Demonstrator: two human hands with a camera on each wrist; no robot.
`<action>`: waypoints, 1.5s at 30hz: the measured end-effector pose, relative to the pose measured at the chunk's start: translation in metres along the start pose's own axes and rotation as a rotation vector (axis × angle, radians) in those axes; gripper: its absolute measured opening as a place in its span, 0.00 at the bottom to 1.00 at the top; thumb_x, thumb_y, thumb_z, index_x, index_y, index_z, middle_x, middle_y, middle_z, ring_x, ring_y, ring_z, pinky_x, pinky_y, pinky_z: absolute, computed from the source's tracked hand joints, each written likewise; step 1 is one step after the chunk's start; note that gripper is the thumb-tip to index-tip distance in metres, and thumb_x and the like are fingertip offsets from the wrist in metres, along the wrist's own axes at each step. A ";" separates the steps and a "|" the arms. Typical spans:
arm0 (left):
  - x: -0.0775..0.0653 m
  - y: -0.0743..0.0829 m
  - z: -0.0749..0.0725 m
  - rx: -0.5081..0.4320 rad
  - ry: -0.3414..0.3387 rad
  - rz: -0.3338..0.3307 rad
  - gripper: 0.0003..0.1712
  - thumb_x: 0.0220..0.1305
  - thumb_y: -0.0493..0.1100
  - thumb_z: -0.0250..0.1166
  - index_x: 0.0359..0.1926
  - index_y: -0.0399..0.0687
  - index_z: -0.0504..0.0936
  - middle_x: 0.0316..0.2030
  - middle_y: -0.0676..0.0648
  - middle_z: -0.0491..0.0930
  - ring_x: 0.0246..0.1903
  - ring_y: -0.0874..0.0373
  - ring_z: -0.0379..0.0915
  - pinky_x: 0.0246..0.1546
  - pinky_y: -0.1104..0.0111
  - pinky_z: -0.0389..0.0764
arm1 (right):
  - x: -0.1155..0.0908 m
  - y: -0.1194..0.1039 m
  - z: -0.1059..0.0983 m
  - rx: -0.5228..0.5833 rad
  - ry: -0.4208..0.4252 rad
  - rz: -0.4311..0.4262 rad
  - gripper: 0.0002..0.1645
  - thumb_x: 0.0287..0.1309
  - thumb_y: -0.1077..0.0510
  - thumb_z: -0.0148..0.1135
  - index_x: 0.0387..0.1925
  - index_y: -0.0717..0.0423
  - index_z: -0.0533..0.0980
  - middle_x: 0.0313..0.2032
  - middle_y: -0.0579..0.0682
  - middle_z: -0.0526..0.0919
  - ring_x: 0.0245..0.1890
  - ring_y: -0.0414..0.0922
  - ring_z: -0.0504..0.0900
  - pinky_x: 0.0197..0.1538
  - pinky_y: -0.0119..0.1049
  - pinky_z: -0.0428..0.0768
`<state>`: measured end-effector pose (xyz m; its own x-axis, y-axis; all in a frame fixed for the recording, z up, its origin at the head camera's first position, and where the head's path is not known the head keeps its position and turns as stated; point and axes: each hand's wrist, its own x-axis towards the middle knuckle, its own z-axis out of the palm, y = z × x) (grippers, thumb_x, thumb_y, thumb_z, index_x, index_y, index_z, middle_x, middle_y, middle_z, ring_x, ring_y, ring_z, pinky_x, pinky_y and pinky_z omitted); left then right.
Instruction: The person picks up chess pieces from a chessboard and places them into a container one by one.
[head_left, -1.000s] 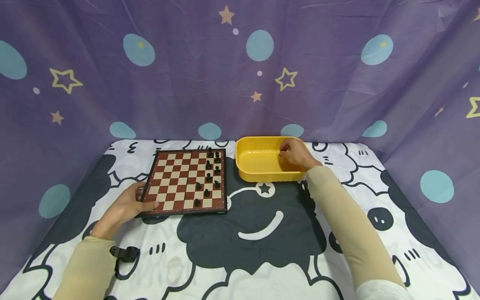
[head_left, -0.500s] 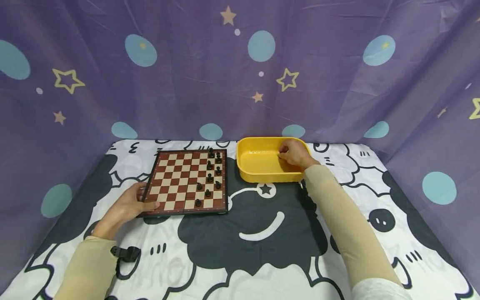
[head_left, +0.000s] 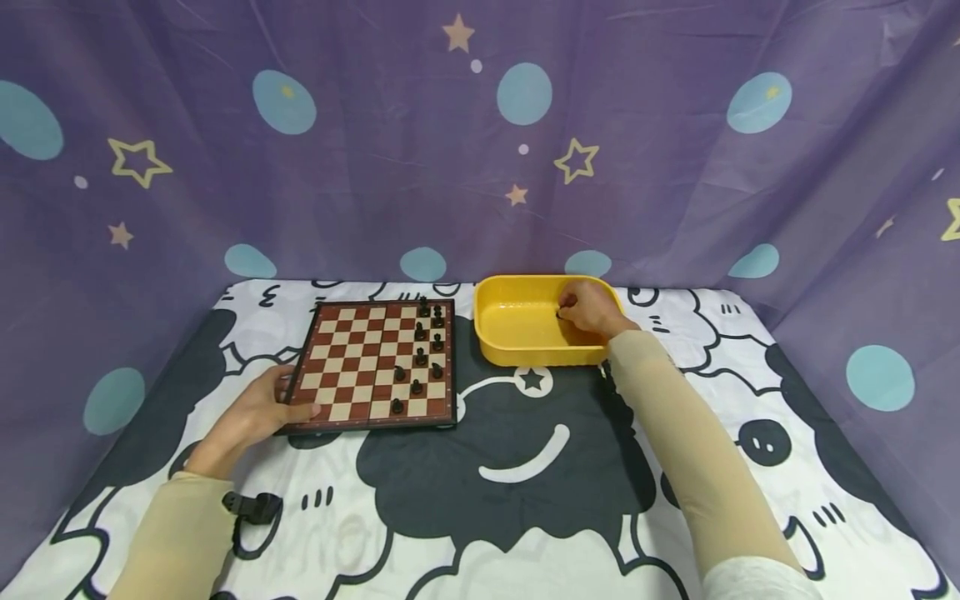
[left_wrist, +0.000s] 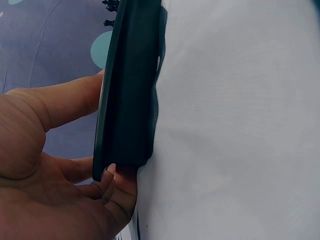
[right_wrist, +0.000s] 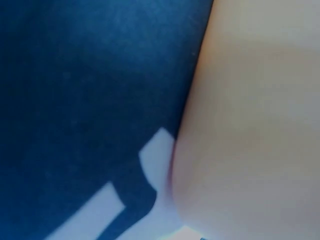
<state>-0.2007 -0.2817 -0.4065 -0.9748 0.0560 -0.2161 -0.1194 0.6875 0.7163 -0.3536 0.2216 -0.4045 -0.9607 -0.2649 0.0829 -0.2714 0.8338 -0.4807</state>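
Observation:
A brown-and-cream chessboard (head_left: 341,362) lies on the cloth, with several black chess pieces (head_left: 421,357) standing on its right-hand columns. My left hand (head_left: 258,408) grips the board's near left corner, thumb on top; in the left wrist view, fingers (left_wrist: 120,200) curl under the dark board edge (left_wrist: 127,100). Inside the right part of a yellow basin (head_left: 517,354), my right hand (head_left: 591,308) pinches a small black chess piece (head_left: 559,315), mostly hidden by the fingers. The right wrist view shows only cloth and a blurred pale surface, no hand.
The basin stands just right of the board, near the purple curtain (head_left: 375,167) at the back. A cartoon-printed cloth (head_left: 517,517) covers the table. A black strap (head_left: 253,507) sits on the left wrist.
My right hand stays inside the basin, its fingers shifting only slightly around the small black chess piece. The left hand and the board hold still; the head view drifts a little.

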 end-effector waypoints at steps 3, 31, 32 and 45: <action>0.001 0.000 0.000 0.000 -0.001 -0.001 0.55 0.54 0.43 0.72 0.69 0.22 0.46 0.49 0.27 0.69 0.46 0.39 0.71 0.43 0.54 0.71 | -0.001 0.000 -0.001 -0.005 -0.007 0.003 0.06 0.55 0.63 0.65 0.36 0.62 0.80 0.35 0.56 0.82 0.36 0.50 0.77 0.45 0.44 0.75; -0.001 0.000 -0.001 0.031 -0.005 0.013 0.55 0.55 0.44 0.72 0.68 0.21 0.46 0.49 0.25 0.69 0.45 0.39 0.72 0.41 0.54 0.72 | -0.011 -0.008 -0.009 0.073 0.050 0.027 0.10 0.58 0.57 0.64 0.38 0.60 0.80 0.37 0.55 0.82 0.38 0.50 0.76 0.47 0.44 0.73; 0.000 0.000 0.000 0.032 -0.007 0.012 0.55 0.55 0.44 0.72 0.68 0.21 0.46 0.49 0.26 0.69 0.45 0.39 0.72 0.42 0.54 0.72 | -0.012 -0.008 -0.009 0.079 0.049 0.036 0.10 0.58 0.57 0.63 0.38 0.59 0.80 0.37 0.54 0.82 0.38 0.50 0.76 0.47 0.44 0.73; 0.001 -0.001 -0.001 0.018 -0.021 0.006 0.55 0.55 0.43 0.72 0.67 0.20 0.45 0.49 0.25 0.69 0.45 0.38 0.72 0.42 0.54 0.73 | -0.029 -0.019 -0.014 0.111 0.109 -0.038 0.10 0.61 0.55 0.62 0.38 0.57 0.80 0.38 0.52 0.83 0.36 0.48 0.78 0.44 0.42 0.75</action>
<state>-0.2020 -0.2828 -0.4064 -0.9711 0.0750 -0.2264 -0.1105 0.6998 0.7058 -0.3211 0.2202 -0.3859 -0.9522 -0.2359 0.1943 -0.3053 0.7641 -0.5683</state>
